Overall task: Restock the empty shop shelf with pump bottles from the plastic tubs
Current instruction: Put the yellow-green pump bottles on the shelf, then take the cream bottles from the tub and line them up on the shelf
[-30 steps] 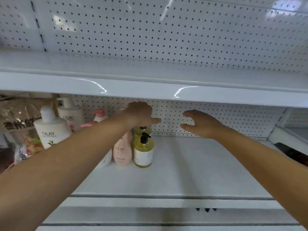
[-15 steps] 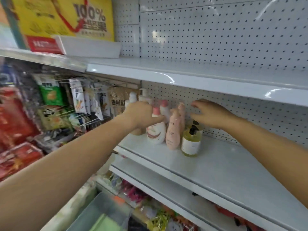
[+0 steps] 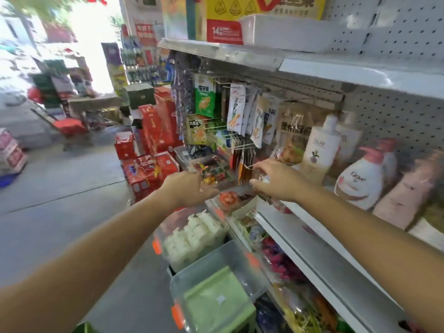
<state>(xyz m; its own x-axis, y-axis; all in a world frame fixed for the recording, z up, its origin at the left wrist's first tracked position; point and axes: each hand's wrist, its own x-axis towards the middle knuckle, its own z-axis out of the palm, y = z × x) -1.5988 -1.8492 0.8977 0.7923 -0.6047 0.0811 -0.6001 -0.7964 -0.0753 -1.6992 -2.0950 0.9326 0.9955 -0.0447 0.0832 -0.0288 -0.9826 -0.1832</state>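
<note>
Both hands out over the tubs [image 3: 216, 258]: left hand [image 3: 186, 191] loosely open, holding nothing; right hand [image 3: 276, 181] curled, can't tell if it's gripping anything.

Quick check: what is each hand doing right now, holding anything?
Left hand: empty, fingers loosely curled, over the tubs.
Right hand: fingers curled, grip cannot be told.
</note>
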